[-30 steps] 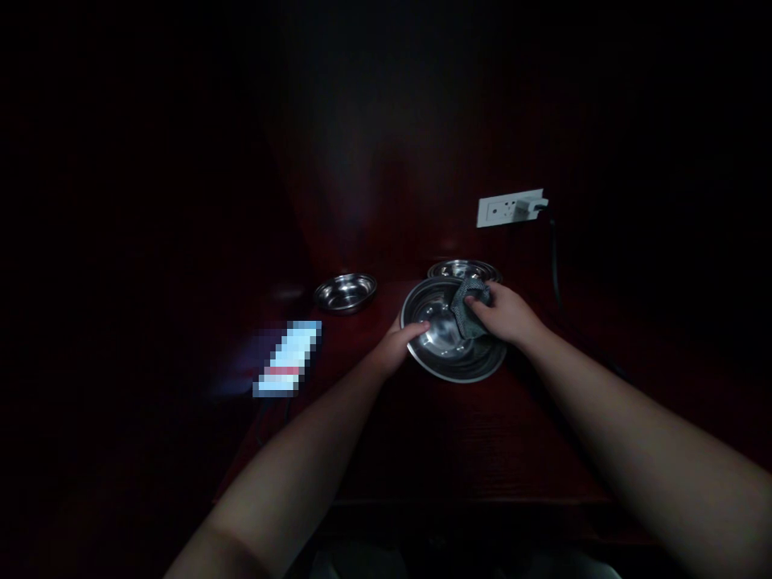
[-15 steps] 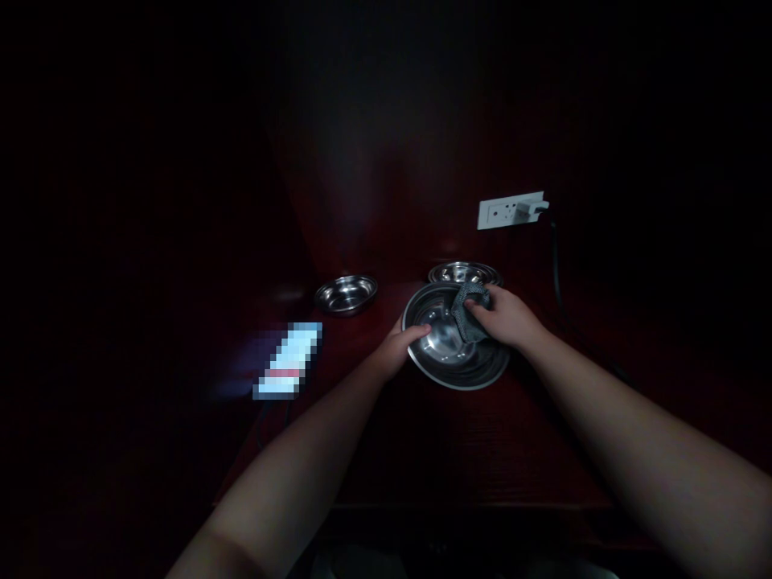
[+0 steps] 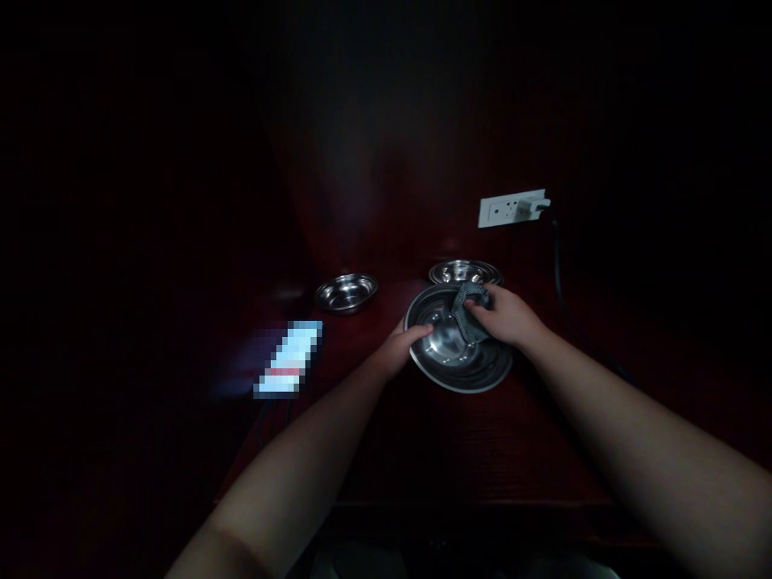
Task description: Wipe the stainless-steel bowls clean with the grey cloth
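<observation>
At far left, a bright, pixelated screen (image 3: 288, 359) lies on the dark red tabletop (image 3: 464, 450), with a small steel dish (image 3: 346, 294) beyond it. The left hand (image 3: 399, 347) clamps the large steel bowl (image 3: 443, 347) at its left rim, thumb inside, fingers hidden underneath. The bowl lies between the two hands, round with no long axis, its mouth tilted toward the wearer; neither hand is clearly nearer. Inside its upper right wall sits a grey cloth (image 3: 466, 326), pinched in the right hand (image 3: 511, 318), whose fingertips are mostly covered. Shallow steel dishes (image 3: 463, 269) rest just behind.
</observation>
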`<action>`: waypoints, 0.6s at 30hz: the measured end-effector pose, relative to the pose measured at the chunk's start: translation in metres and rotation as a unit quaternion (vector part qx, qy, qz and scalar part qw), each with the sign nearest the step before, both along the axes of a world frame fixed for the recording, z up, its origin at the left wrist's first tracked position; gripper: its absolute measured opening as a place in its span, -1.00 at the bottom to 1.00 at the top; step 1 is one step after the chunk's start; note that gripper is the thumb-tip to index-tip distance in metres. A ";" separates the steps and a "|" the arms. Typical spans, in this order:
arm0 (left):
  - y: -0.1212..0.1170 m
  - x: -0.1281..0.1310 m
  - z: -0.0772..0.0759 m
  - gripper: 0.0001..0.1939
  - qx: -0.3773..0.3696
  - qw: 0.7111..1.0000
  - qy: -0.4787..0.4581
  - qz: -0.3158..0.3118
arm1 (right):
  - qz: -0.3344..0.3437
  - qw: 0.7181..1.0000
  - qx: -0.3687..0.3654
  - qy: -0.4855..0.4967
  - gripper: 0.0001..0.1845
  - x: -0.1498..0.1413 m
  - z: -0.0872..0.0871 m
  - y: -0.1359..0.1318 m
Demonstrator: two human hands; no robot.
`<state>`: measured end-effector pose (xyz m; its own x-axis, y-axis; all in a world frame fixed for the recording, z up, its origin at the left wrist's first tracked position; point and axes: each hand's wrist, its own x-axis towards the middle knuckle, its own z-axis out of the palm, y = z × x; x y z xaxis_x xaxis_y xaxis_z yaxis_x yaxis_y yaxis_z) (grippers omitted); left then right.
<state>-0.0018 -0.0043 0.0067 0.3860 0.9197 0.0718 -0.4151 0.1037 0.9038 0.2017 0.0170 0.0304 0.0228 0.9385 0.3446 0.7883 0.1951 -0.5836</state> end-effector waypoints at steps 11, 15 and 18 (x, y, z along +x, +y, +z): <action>0.000 0.001 0.001 -0.59 0.000 1.000 -0.001 -0.008 | -0.001 1.000 0.003 -0.007 -0.72 0.001 -0.001 0.001; -0.002 0.001 0.002 -0.60 0.003 1.000 0.001 -0.002 | 0.002 1.000 0.002 -0.004 -0.72 0.001 0.000 0.000; -0.001 0.002 0.001 -0.62 0.000 1.000 0.001 -0.003 | -0.004 1.000 0.001 -0.006 -0.71 0.000 0.000 0.000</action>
